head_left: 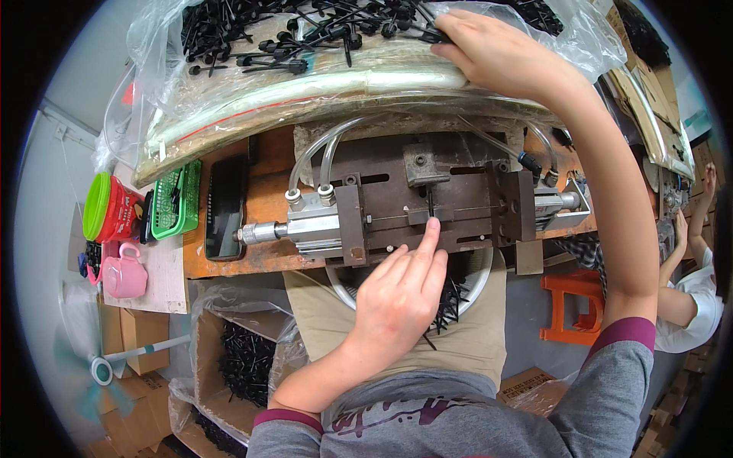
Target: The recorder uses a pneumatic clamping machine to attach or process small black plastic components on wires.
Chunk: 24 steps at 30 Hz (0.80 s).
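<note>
I stood close enough to count two hands at work over one dark metal fixture [382, 160], set along the near edge of the table [263, 168]. One black part [431, 202] sat upright in my view at the fixture's middle, and the left hand [397, 301] had its index fingertip on that piece's near end, the fingers stretched out and close together. The right hand [504, 57] reached beyond the table's far edge, thumb and fingers pinched narrow on black stems at the rim of a heap [328, 30]; whether they held one stem or several, I couldn't quite make out. That heap, too tangled to count, lay in one plastic-covered tray [305, 99].

Two silver cylinders [317, 229] flanked the fixture, one at each end, with four clear tubes [329, 164], two per side. Toward the table's left edge lay one black phone [225, 210], then one green basket [192, 191], one red bucket [126, 210] and one pink mug [126, 275]. One white basin [482, 286] with more black pieces rested below the near edge, over the person's lap. Past the right edge stood one orange stool [565, 305], and one co-worker [687, 305] showed two hands.
</note>
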Available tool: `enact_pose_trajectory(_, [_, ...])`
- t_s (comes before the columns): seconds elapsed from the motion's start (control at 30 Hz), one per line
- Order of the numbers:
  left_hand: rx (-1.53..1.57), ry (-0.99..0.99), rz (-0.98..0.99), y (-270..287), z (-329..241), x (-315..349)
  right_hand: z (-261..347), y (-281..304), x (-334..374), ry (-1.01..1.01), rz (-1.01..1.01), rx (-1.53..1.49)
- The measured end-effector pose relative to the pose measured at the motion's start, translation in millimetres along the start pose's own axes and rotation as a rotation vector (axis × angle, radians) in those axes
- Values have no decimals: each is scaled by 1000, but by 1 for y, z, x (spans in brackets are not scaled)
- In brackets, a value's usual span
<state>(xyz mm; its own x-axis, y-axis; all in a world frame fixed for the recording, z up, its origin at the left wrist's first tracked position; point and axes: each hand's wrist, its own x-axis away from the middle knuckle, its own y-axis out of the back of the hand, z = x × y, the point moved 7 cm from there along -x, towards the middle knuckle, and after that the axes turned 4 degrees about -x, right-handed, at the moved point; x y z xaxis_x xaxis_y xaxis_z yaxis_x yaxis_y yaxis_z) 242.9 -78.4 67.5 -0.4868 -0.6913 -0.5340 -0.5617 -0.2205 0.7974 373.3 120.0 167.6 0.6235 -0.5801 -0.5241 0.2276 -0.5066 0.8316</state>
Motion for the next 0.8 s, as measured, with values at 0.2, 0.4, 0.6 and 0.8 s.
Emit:
enact_pose_trajectory(0.2, [-52,20,47,-3,4,-4,-1,39,28,-413,38,-668])
enact_pose_trajectory(0.4, [134,96,-18,13,8,-9,60,25,85,-782,-70,-1314])
enact_pose_trajectory(0.6, [344,26,-307,42,2,-17,127,-4,131,-1058,43,-1775])
enact_pose_trajectory(0.8, [353,99,-159,38,3,-1,120,5,156,-995,-208,-1611])
